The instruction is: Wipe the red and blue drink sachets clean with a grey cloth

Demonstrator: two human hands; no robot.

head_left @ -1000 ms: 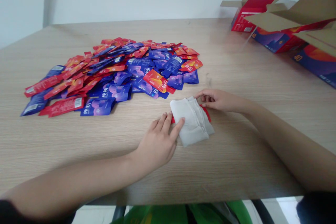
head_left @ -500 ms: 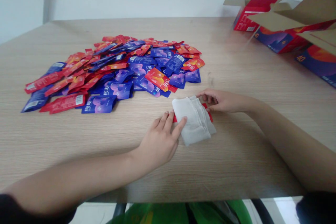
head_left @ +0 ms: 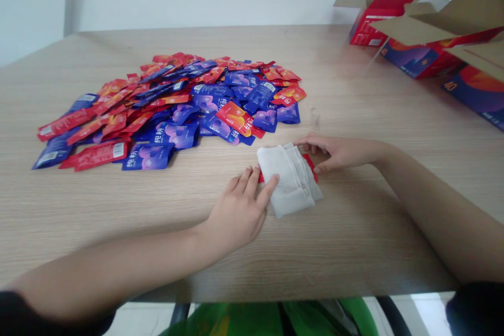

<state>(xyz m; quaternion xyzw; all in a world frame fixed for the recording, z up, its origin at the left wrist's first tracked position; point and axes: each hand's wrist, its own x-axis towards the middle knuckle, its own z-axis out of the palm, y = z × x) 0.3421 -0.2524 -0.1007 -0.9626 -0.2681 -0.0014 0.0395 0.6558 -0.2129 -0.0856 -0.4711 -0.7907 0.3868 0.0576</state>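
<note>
A folded white cloth-like piece (head_left: 289,184), several layers thick, lies on the table in front of me. Red packet edges (head_left: 311,164) show from under it on the left and right; most of the red is hidden. My left hand (head_left: 242,205) rests at the left side, fingers stretched by the red edge and thumb lying on top of the white layers. At the upper right corner, my right hand (head_left: 328,152) has its fingers bent at the far edge and its thumb apart, beside the red edge.
A wide heap of red sachets (head_left: 94,153) and blue sachets (head_left: 147,157) spreads over the left and middle of the table. Open cartons (head_left: 429,60) with raised flaps stand at the back right, a red box (head_left: 368,31) behind them. The table's near edge runs below my arms.
My right thumb has moved slightly away from its fingers and the red edge. The left hand and the white layers look almost unchanged.
</note>
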